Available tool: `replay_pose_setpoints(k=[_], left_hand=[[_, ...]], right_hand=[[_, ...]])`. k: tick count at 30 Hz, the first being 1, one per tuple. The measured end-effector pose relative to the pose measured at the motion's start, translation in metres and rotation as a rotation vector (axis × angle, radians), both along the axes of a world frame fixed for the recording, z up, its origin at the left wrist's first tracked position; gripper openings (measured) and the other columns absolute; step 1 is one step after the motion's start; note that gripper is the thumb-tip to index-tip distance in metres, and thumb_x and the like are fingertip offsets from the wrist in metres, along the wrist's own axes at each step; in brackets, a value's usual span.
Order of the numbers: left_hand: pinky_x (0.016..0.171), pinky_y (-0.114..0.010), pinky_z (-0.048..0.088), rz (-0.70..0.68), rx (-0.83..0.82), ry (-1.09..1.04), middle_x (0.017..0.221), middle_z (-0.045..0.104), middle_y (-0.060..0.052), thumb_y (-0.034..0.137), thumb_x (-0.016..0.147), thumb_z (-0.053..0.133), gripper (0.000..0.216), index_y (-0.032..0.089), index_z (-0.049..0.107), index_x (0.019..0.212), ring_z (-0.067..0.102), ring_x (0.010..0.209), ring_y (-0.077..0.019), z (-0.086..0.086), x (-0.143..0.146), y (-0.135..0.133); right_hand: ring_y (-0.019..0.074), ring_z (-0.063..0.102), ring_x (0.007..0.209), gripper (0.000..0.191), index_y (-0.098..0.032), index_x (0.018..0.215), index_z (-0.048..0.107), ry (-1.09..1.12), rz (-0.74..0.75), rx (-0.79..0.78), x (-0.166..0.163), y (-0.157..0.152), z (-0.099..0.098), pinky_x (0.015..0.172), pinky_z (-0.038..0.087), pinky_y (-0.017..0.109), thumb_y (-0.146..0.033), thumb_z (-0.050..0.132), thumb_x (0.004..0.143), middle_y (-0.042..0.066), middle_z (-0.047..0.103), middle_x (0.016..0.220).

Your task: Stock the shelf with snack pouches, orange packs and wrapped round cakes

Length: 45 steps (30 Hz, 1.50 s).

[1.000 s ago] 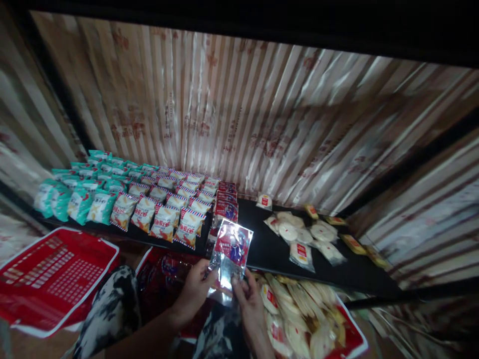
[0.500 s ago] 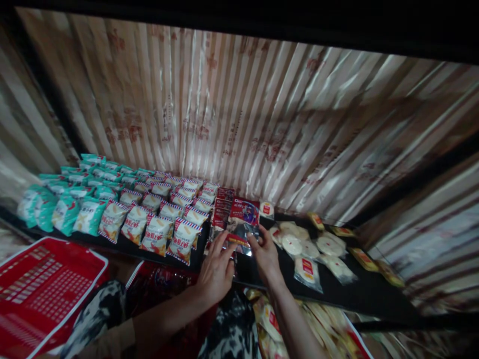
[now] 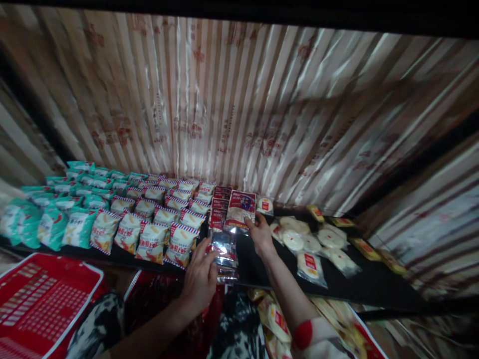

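Note:
My right hand [image 3: 261,234] grips the lower right edge of a dark red snack packet [image 3: 239,207], thumb on its printed front. The packet lies tilted beside and partly over a column of similar red packets [image 3: 217,214] on the black shelf. My left hand [image 3: 202,271] rests at the left side of the front, silver-faced packets [image 3: 224,249] of that column, fingers loosely extended and touching their edge. Part of what lies under its fingertips is hidden.
White shrimp-snack bags [image 3: 151,242] and teal bags [image 3: 80,227] stand in rows to the left. Clear-wrapped round pale items [image 3: 294,239] and yellow packs [image 3: 364,248] lie right. Below are a red basket [image 3: 48,299] and more packaged goods [image 3: 277,319]. Striped sheeting [image 3: 209,99] hangs behind.
My right hand has shifted the red packet slightly back and its front now catches the light. My left hand has come off it, down and left, uncovering the silver packets. The view has shifted slightly.

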<state>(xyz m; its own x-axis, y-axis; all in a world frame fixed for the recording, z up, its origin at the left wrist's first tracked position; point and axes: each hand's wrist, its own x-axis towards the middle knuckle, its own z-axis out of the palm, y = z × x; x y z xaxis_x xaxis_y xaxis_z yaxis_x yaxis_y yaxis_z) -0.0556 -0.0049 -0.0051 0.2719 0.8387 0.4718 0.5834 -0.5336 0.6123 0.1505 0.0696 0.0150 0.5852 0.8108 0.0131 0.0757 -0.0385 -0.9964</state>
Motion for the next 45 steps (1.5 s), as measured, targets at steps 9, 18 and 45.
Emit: replay_pose_setpoints(k=[9,18,45], left_hand=[[0.107,-0.053,0.033,-0.035,0.03,0.033,0.144,0.035,-0.011,0.005,0.075,0.042,0.048,0.016,0.05,0.121,0.018,0.138,-0.0277,0.014,0.036,0.032],[0.11,-0.053,0.028,-0.006,-0.097,0.051,0.144,0.034,-0.015,0.009,0.075,0.045,0.05,0.011,0.048,0.125,0.021,0.137,-0.0293,0.014,0.062,0.056],[0.108,-0.048,0.032,-0.025,0.074,0.121,0.149,0.023,-0.011,0.006,0.084,0.036,0.052,0.016,0.032,0.135,0.014,0.139,-0.0244,0.0,-0.003,-0.027]], right_hand=[[0.0186,0.063,0.064,0.056,-0.017,0.119,0.053,-0.207,0.048,-0.054,0.0,0.043,-0.002,0.061,0.047,0.028,-0.036,0.062,0.067,0.002,0.07,0.077],[0.0211,0.064,0.081,0.046,-0.018,0.113,0.059,-0.353,0.092,-0.075,-0.004,0.072,-0.003,0.076,0.047,0.032,-0.031,0.061,0.07,0.005,0.07,0.086],[0.0218,0.066,0.081,0.06,-0.015,0.122,0.051,-0.118,0.243,-0.057,-0.035,-0.042,0.0,0.072,0.053,0.034,-0.047,0.06,0.072,0.008,0.071,0.096]])
